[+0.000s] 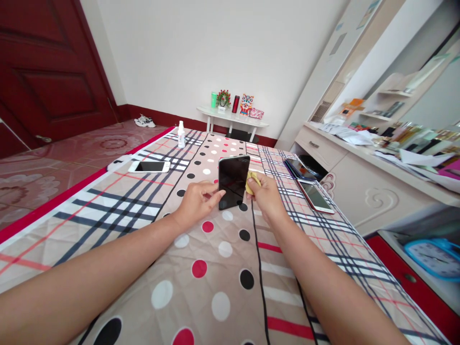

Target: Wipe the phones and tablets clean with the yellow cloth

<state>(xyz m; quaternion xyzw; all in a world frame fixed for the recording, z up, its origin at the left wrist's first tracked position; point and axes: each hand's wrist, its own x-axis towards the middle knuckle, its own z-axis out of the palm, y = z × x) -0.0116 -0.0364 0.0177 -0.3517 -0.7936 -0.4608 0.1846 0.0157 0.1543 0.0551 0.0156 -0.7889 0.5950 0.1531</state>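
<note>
1. Centre of the frame: the left hand (197, 199) props a black phone (233, 182) upright over the quilted bedspread (215, 268), fingers curled, fingertips pressed against its lower left edge.
2. Just right of it, the right hand (266, 194) has its fingers bunched, pinching a small yellow cloth (252, 179) against the phone's right edge.
3. That phone looks stiff, thin and glossy: likely slippery and breakable, so the side edges seem the safest place to grip, not the glass face.
4. The cloth is soft and crumpled, light enough to fold into the fingertips.
5. Left of centre, a white phone (149, 166) lies flat, with a small spray bottle (181, 135) standing beyond it.
6. To the right, two more phones, a dark one (300, 168) and a pale one (316, 196), lie near the bed's edge.
</note>
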